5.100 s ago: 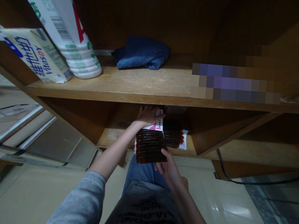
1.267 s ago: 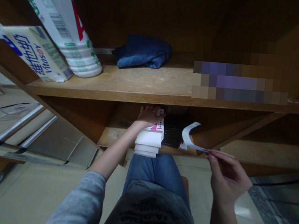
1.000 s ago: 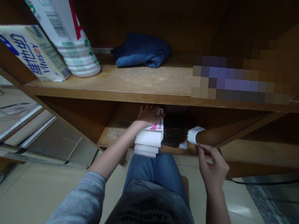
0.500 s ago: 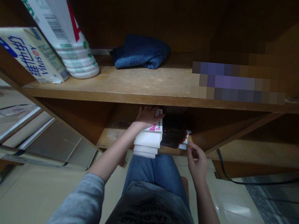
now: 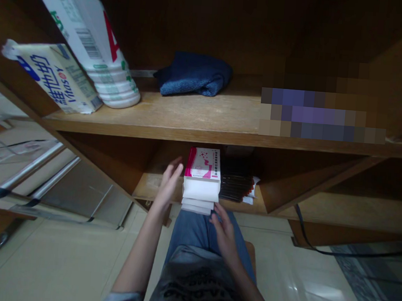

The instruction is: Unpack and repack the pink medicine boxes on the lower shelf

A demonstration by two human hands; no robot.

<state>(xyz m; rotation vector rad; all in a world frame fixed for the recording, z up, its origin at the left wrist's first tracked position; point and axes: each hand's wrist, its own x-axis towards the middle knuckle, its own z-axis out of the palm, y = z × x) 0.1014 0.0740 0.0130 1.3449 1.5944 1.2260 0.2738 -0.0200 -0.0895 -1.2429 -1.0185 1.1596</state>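
Note:
On the lower shelf stands a white and pink carton (image 5: pixel 203 163) with its near end flap standing open and white panels folded out over the shelf edge. My left hand (image 5: pixel 170 178) is just left of the carton, fingers loosely extended, with nothing in it. Near the carton's lower right corner, my right hand (image 5: pixel 223 224) has its fingers apart; whether a fingertip touches the flap I cannot tell. Right of the carton lies a row of dark, thin packets (image 5: pixel 236 183) with white and orange ends.
On the upper shelf (image 5: pixel 190 112) are a tall white bottle (image 5: pixel 106 64), a Vitasoy carton (image 5: pixel 58 79) and a folded blue towel (image 5: pixel 196 76). A blurred patch covers something at right. A metal-railed frame (image 5: pixel 42 179) stands at left; a black cable (image 5: pixel 305 237) hangs at right.
My left hand has lifted off the carton's top and moved to its left side. My right hand has left the dark packets and moved left to the carton's near end.

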